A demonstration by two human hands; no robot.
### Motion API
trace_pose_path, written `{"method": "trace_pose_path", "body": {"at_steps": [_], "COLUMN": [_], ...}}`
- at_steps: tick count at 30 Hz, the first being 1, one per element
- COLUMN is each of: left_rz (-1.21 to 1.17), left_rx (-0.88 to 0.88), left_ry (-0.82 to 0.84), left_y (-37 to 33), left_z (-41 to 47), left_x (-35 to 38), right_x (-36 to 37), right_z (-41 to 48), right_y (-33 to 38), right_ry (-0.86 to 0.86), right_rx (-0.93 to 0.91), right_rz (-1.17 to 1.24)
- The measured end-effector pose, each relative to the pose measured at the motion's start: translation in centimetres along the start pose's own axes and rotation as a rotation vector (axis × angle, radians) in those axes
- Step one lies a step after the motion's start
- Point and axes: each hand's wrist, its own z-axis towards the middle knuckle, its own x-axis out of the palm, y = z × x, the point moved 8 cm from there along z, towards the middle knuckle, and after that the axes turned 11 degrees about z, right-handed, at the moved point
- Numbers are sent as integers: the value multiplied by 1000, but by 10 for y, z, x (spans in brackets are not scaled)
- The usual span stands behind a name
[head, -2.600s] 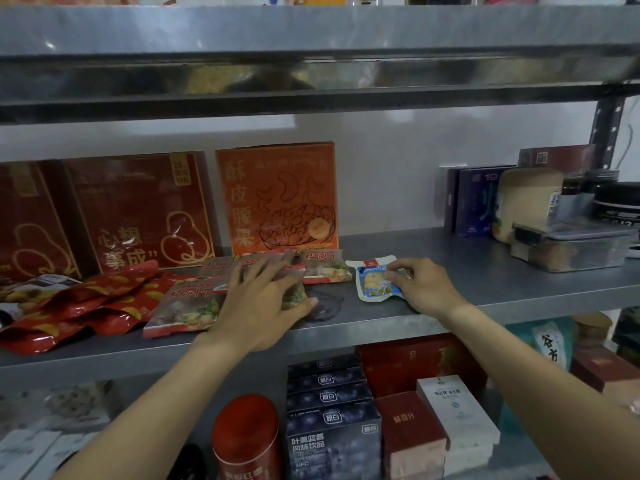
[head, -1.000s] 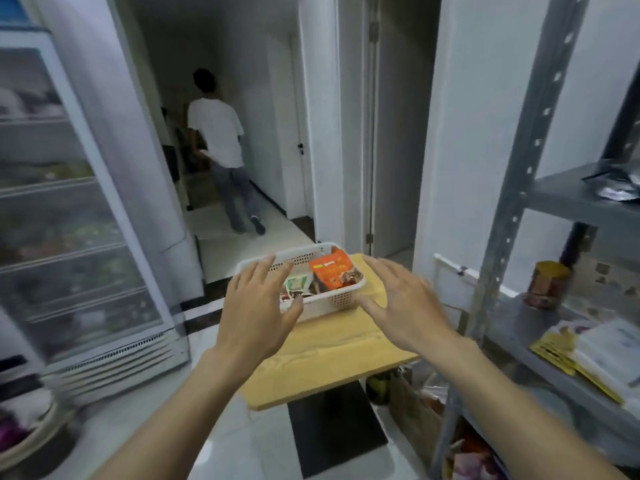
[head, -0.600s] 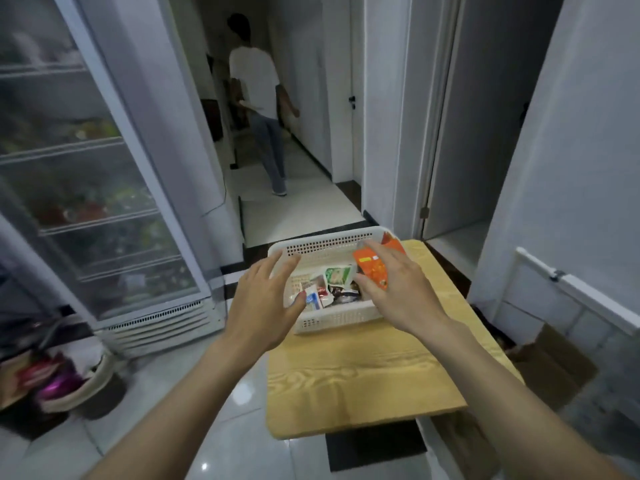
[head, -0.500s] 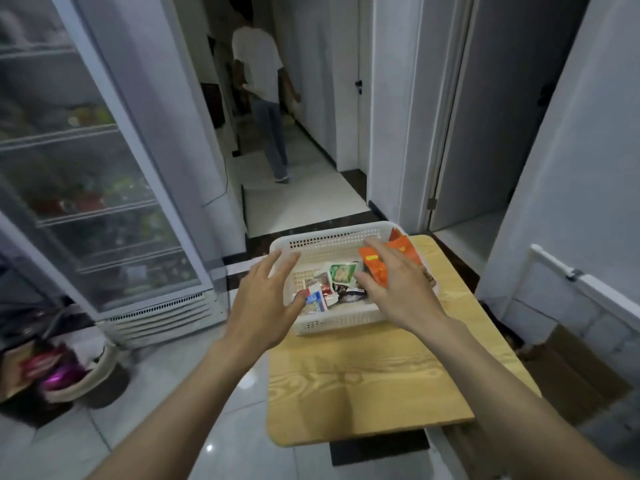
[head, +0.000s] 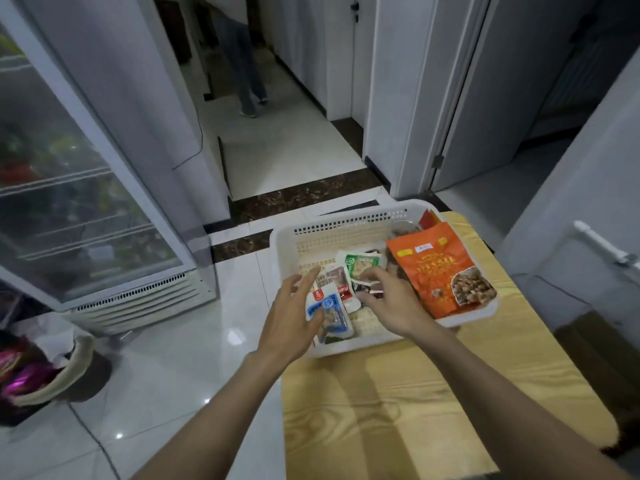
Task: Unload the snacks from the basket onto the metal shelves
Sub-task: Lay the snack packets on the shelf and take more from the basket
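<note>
A white plastic basket (head: pixel 346 225) stands on a wooden table (head: pixel 450 393). Against its right wall leans a big orange snack bag (head: pixel 440 268). Small packets lie on its floor: a green one (head: pixel 363 265), a red-and-white one (head: pixel 337 282) and a blue-and-white one (head: pixel 332 315). My left hand (head: pixel 294 317) reaches in from the left with fingers spread, its thumb lying on the blue-and-white packet. My right hand (head: pixel 389 299) is over the small packets, forefinger touching the green one and thumb stretched out below it. The metal shelves are out of view.
A glass-door fridge (head: pixel 86 202) stands at the left. A low bin with pink bags (head: pixel 45 375) sits on the tiled floor. A person's legs (head: pixel 242 71) show in the corridor ahead. A white wall and door frames are to the right.
I turned from the shelf to the basket and came close. Both hands moved down into it; the right hand shifted from the orange bag to the small packets.
</note>
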Motion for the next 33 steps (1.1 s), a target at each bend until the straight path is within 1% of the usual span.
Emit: {"method": "trace_pose_path", "body": {"at_steps": [4,8,12,14,16,19,21,24,27,30,33], "left_rz": [-24,-39,-55,-48,-34,-26,-24,-28,-39,-46,-34], "left_rx": [-29,-48,-68,-74,-77,-76,-76,-71,-54,-44,-52], "left_ry": [73,103,88,92,100,91,94,106,119,138,185], "left_y": [22,35,45,48,49,49,48,45,42,39,36], "left_z": [20,33,39,40,42,45,46,50,55,64,76], "left_x": [22,36,40,42,44,47,50,54,60,68,82], "right_x": [42,72,98,110,117,120,119,106,74,30,-7], "right_z": [30,49,61,66,71,77,80,83,90,96,104], "right_y": [-38,-69,-91,-101,-102,-106,-107,-106,-98,-90,-83], "right_ry": [168,280,389,414,426,370,361,320,172,-25,-158], "right_rx": [170,307,393,434,423,415,407,392,321,257,184], "right_rz": [30,65,89,132,155,132,105,112,142,167,159]}}
